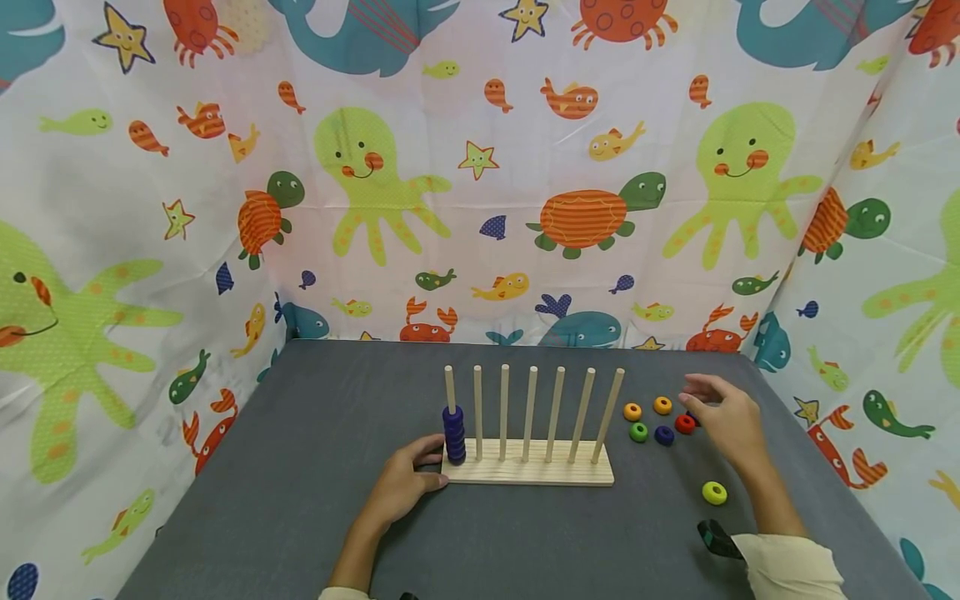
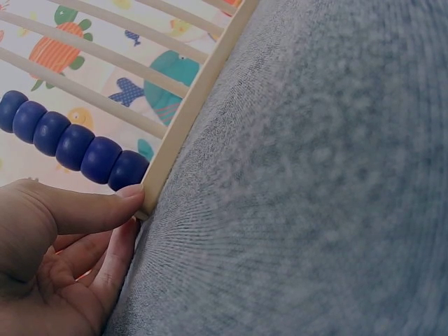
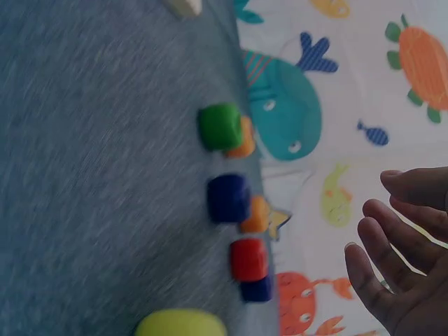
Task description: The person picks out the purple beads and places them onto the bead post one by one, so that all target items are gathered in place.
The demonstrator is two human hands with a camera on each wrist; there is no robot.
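Note:
A wooden peg stand (image 1: pixel 525 473) with several upright pegs stands on the table. Several dark blue beads (image 1: pixel 453 435) are stacked on its leftmost peg. My left hand (image 1: pixel 401 482) pinches the left end of the base between thumb and fingers, as the left wrist view also shows. My right hand (image 1: pixel 726 419) is raised over the loose beads, fingers relaxed and holding nothing. Nearest to it lie a red bead (image 1: pixel 684 424) and, partly hidden, a second blue bead (image 3: pixel 257 290). Beside them are a blue bead (image 1: pixel 664 435), a green bead (image 1: pixel 638 432) and two orange beads (image 1: pixel 662 405).
A yellow bead (image 1: pixel 714 493) lies apart, closer to the front, below the right hand. The grey table (image 1: pixel 315 417) is enclosed by a curtain (image 1: pixel 465 225) printed with sea animals. A dark strap piece (image 1: pixel 717 539) shows at the right sleeve.

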